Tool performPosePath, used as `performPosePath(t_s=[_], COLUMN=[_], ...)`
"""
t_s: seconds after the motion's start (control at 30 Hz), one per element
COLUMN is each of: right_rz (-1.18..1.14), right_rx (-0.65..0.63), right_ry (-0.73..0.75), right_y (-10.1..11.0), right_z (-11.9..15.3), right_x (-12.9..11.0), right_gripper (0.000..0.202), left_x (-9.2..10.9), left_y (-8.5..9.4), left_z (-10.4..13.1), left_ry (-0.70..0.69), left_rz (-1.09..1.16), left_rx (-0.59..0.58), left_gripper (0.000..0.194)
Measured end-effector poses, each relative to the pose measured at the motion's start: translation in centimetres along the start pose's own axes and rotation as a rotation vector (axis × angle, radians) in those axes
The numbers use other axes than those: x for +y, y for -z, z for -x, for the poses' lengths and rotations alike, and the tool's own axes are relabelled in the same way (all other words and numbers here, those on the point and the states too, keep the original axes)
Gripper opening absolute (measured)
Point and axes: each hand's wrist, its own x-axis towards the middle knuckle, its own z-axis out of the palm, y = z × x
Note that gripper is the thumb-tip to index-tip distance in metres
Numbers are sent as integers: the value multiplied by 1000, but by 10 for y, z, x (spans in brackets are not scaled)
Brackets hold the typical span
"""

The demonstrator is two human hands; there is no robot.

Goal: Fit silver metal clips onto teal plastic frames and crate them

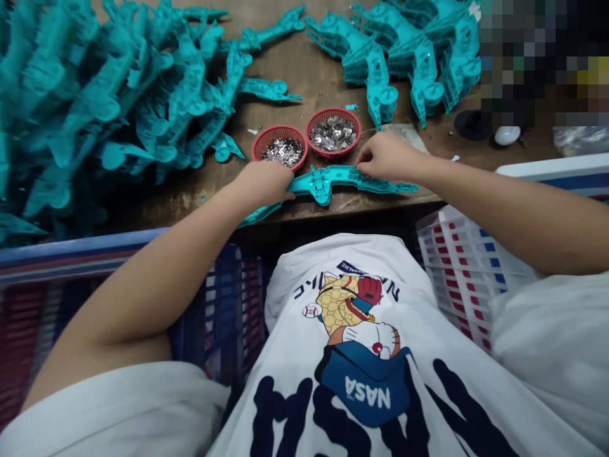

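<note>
My white shirt [285, 330], printed with a cartoon figure and the word NASA, fills the near middle of the scene, upside down from where I look. To its left, under my bare forearm, sits a blue crate [95, 247]; to its right, under the other forearm, a white crate [464, 273] shows red and blue through its slots.

At the near edge of the wooden surface [328, 70], a teal part [320, 184] lies crosswise before me, its left tip jutting out over the edge. My left hand [267, 184] grips it left of the middle, thumb on the near side, the back of the hand covering the other fingers. My right hand [387, 155] is at the part's right arm, fingers bent and tips at its far edge; whether they pinch the part or some small piece, I cannot tell. A grey sheet [415, 136] lies just beyond my right wrist.

Past the part, two red bowls stand side by side, the left bowl [272, 133] slightly nearer than the right bowl [328, 114], both filled with small metal pieces [333, 133]. Off to the right are a black disc [472, 125], a white ball [507, 136] and, farther right, a clear bag [580, 141].

A tangled heap [143, 82] of similar teal parts covers the left side, reaching to the far left. At the far right, more stand in a slanting row [425, 70].
</note>
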Motion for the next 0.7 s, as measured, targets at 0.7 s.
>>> performPosePath(t_s=[0.7], right_rz=[200], right_rx=[40], right_ry=[75], right_y=[-9], right_z=[5], right_x=[-3], right_gripper=[22], left_x=[-23], left_y=[23], left_z=[13], left_ry=[99], left_rz=[43], left_rx=[110], left_gripper=[46])
